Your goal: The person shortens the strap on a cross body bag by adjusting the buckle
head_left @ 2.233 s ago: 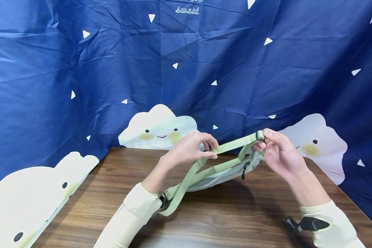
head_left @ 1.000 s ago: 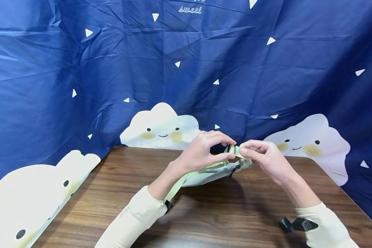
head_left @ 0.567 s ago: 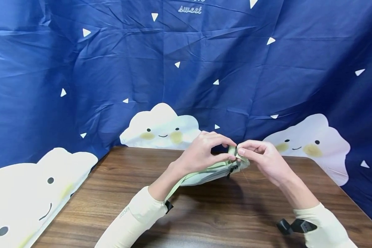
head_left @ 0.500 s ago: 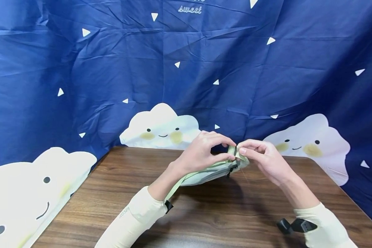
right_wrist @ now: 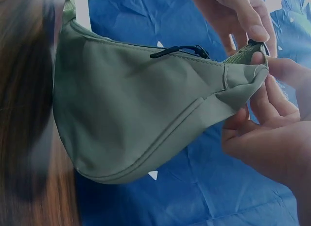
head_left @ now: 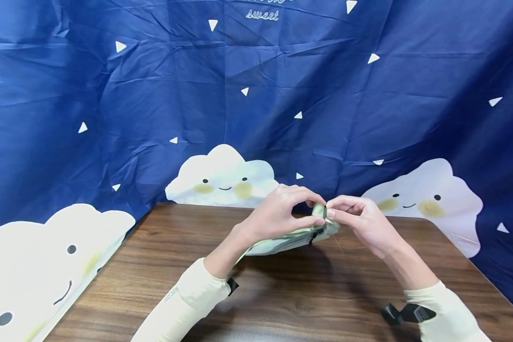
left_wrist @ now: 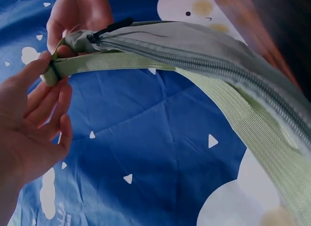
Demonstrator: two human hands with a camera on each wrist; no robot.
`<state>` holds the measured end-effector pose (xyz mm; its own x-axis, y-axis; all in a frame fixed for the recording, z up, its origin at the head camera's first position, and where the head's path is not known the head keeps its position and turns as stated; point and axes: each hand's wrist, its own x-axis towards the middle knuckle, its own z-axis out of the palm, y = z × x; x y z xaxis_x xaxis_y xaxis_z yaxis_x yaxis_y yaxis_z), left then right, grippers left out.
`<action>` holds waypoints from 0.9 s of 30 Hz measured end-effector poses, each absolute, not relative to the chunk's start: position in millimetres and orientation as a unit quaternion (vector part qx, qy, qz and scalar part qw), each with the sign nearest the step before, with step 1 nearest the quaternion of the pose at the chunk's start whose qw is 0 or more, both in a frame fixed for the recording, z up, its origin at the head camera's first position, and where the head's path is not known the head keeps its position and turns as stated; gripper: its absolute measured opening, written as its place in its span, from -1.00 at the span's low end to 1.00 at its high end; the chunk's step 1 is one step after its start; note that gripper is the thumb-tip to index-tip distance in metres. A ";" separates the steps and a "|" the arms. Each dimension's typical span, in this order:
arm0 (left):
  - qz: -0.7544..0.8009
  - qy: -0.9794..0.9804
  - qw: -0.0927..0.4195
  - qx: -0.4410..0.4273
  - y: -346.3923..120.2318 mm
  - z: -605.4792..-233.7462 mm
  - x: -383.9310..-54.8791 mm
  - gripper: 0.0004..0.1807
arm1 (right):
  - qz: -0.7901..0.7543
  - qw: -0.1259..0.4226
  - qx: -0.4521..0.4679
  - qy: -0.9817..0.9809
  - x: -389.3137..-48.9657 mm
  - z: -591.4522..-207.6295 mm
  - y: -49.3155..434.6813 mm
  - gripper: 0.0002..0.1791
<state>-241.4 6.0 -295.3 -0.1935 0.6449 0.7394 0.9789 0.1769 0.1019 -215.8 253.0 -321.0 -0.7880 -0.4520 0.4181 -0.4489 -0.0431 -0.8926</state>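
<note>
A small sage-green shoulder bag point(right_wrist: 131, 104) hangs tilted over the wooden table, its zip point(left_wrist: 209, 65) running along the top edge. A pale green webbing strap point(left_wrist: 112, 62) passes through a dark slider buckle point(left_wrist: 55, 70) near the bag's right end. My left hand point(head_left: 275, 211) pinches the strap at that slider between thumb and fingertips. Right beside it, my right hand point(head_left: 365, 225) pinches the webbing at the bag's end, thumb against forefinger. The fingertips of both hands nearly meet. In the head view, my left hand and forearm hide part of the bag and strap.
The dark brown wooden table point(head_left: 303, 304) lies under both forearms. Behind it hangs a blue curtain point(head_left: 188, 85) with white triangles and smiling clouds. A dark zip pull point(right_wrist: 172, 51) dangles from the bag, and a black strapped device point(head_left: 410, 313) sits on the right sleeve.
Both hands have come together: my left hand moved right from the strap's middle to the slider, my right hand moved left. Lately the bag's end has shifted slightly left.
</note>
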 end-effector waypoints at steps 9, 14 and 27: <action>-0.288 -0.715 0.298 -0.563 1.9 -292.5 -240.2 -0.62 | -0.629 0.026 -0.344 0.696 -220.2 -321.3 260.1 -0.80; -0.288 -0.715 0.286 -0.570 -0.4 -292.2 -241.1 -0.61 | -0.643 0.031 -0.349 0.681 -221.4 -324.5 258.6 -0.84; -0.284 -0.718 0.289 -0.566 1.1 -294.1 -242.6 -0.63 | -0.660 0.045 -0.365 0.655 -222.7 -327.2 255.0 -0.78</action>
<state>-242.6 1.1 -294.1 -0.1927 0.6481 0.7368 0.9767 0.1987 0.0807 -222.7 255.0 -327.2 -0.7301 -0.5365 0.4232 -0.4187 -0.1383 -0.8975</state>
